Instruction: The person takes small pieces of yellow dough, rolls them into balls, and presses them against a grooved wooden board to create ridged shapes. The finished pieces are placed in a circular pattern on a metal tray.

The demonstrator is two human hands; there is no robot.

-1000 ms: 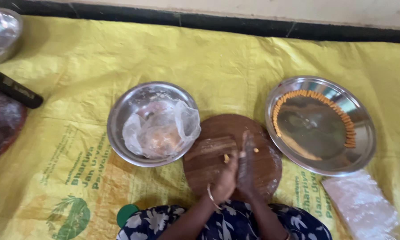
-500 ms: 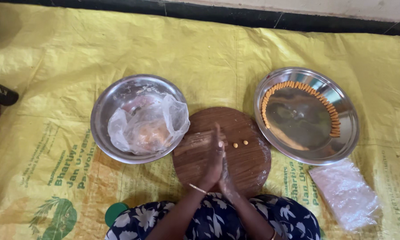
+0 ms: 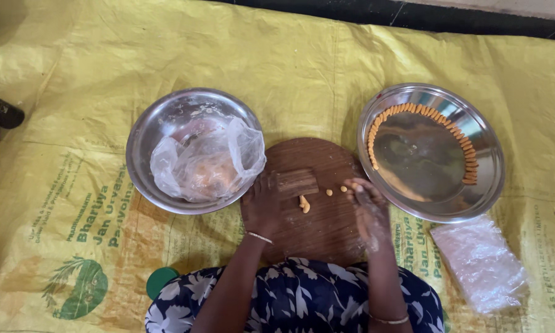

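Both hands rest apart on a round wooden board (image 3: 314, 228): the left hand (image 3: 264, 206) holds a small ridged wooden block (image 3: 296, 182) at its fingertips, while the floured right hand (image 3: 370, 209) lies spread, fingertips touching an orange dough piece (image 3: 354, 187). More small dough pieces (image 3: 304, 204) lie between the hands. Beyond, a steel bowl (image 3: 160, 123) holds a plastic bag (image 3: 209, 163); a steel plate (image 3: 487, 179) carries a curved row of shaped pieces (image 3: 425, 112).
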